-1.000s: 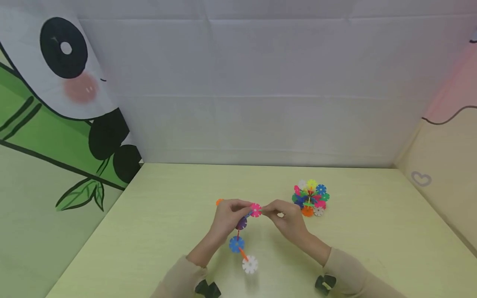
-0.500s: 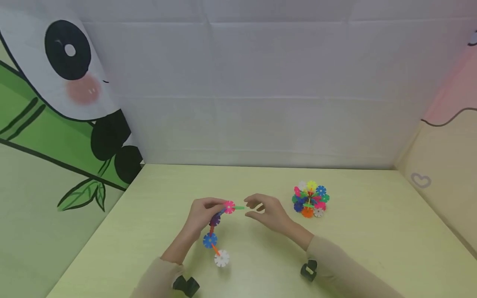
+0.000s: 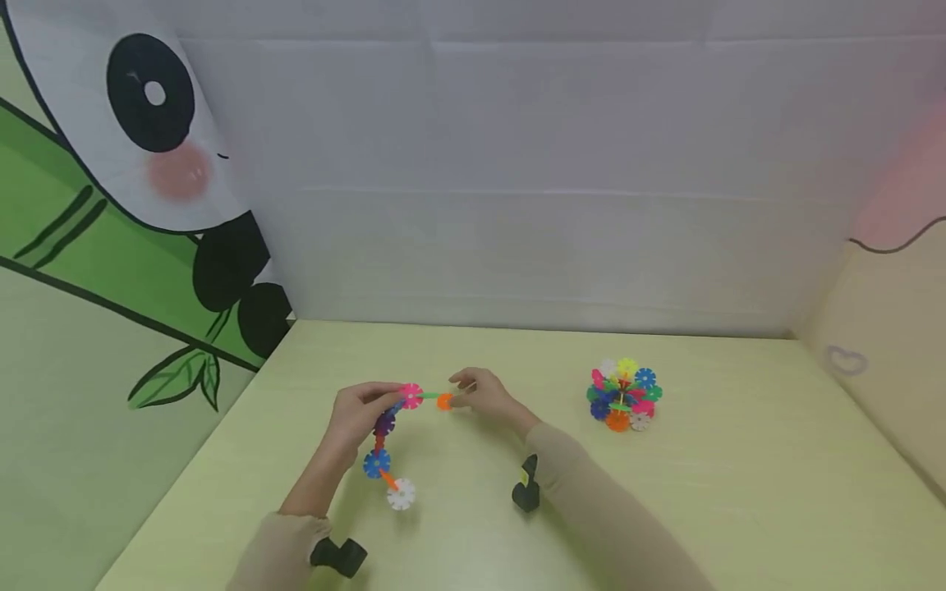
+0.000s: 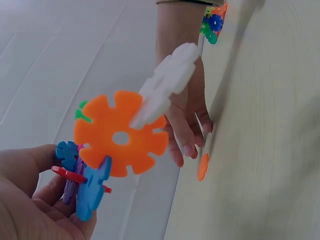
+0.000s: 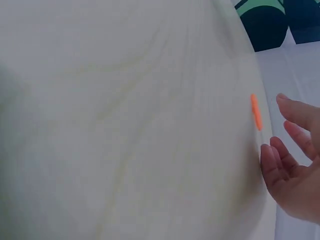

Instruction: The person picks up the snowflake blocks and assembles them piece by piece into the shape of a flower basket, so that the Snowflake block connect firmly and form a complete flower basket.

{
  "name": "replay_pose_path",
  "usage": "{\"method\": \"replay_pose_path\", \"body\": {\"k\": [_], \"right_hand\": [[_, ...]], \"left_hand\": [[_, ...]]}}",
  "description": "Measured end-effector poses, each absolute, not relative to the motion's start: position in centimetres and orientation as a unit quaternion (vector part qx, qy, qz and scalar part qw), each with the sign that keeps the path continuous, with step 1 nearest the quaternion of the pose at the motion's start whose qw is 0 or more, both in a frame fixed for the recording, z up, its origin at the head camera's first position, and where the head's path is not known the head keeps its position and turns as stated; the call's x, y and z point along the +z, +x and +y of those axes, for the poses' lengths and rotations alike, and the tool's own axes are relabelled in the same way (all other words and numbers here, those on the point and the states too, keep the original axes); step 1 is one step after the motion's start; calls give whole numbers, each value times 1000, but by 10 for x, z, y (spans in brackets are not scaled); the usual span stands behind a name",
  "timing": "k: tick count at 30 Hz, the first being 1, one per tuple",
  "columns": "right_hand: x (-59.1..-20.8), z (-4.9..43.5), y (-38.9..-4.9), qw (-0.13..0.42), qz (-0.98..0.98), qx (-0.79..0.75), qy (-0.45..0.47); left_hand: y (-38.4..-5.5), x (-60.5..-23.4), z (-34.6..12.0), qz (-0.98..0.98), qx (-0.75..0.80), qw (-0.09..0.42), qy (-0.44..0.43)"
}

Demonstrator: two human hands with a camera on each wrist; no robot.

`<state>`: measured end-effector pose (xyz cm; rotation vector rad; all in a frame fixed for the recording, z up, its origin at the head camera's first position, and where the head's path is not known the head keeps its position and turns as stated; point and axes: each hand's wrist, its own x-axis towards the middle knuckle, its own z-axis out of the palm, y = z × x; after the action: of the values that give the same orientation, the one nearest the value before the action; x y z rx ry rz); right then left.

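My left hand pinches a chain of slotted plastic snowflake discs and holds it above the table. A pink disc with a green disc edge-on beside it is at the upper end. Below hang a purple disc, a red one, a blue disc, an orange disc and a white disc. On the table lies a loose orange disc. Beside it, apart in the right wrist view, my right hand has its fingers loosely bent around nothing.
A multicoloured cluster of joined snowflake discs stands on the table to the right. A white wall panel rises behind the table. Printed side panels flank it.
My left hand has moved left with the chain. The right hand let go of the green disc, now joined beside the pink one, and reached left to the loose orange disc.
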<state>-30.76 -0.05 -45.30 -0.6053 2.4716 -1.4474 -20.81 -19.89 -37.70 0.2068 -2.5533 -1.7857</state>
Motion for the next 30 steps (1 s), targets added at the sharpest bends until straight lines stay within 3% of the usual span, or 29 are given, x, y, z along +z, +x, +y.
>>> {"method": "replay_pose_path", "body": {"k": [10,19,30], "right_hand": [[-459,-13,-305,69,904,-365,-212],[-441,13,-279,88,900,-354,-240],[-402,85,-225,88,793,-579,-165]], "left_hand": [[-206,-372,-188,-824,-563,-1,66],[-205,-374,-168,-812,-583,-13,43],[-208,-383,-141,-810,-586,-20,13]]}}
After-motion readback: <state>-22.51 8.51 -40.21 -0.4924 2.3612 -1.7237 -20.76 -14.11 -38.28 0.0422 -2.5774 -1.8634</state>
